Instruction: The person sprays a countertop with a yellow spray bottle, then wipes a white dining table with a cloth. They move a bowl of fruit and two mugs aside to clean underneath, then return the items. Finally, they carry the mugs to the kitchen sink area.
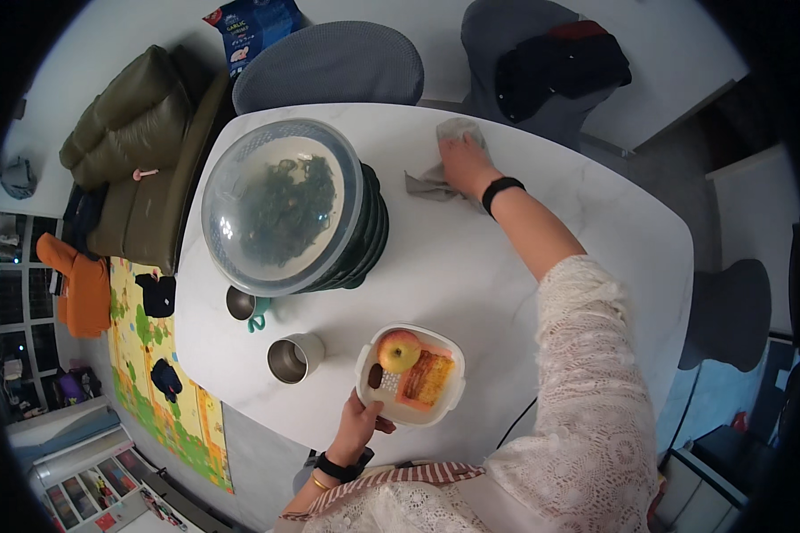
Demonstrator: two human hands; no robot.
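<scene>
My left hand (360, 426) grips the near rim of a white plastic basket (459, 393) by the table's front edge. In the basket lie a red and yellow apple (399, 351), a small dark brown oval item (375, 376) and a packaged yellow and brown food item (427, 378). Toward the far side of the table, my right hand (465, 160) presses on a crumpled grey cloth (433, 186), its fingers bunching the fabric. Part of the cloth is hidden beneath the hand.
A large domed clear cover (240, 200) sits over dish of greens on a dark ribbed stack (370, 233). Beside it stand a green-handled metal cup (243, 303) and a pale metal cup (297, 358). Grey chairs (327, 66) surround the white marbled table (480, 280).
</scene>
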